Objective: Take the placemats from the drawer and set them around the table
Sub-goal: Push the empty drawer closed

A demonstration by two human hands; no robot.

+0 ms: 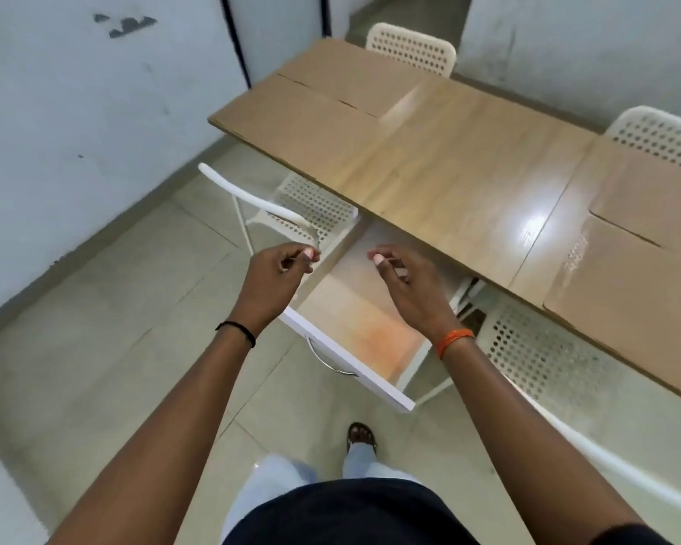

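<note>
Both hands, left (273,283) and right (407,291), hovered half-curled and empty, drawer (354,350) open beneath fingertips, apparently poised to reach for placemats.

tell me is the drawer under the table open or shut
Open. The drawer is pulled out from under the table, its white front and metal handle toward the person, its inside showing between both hands.

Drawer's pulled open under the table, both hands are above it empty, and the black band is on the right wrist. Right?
One slip: the black band is on the left wrist; the right wrist wears an orange band. The head view shows it. The rest holds: the drawer is open under the table, with the left hand and right hand above it, empty.
</note>
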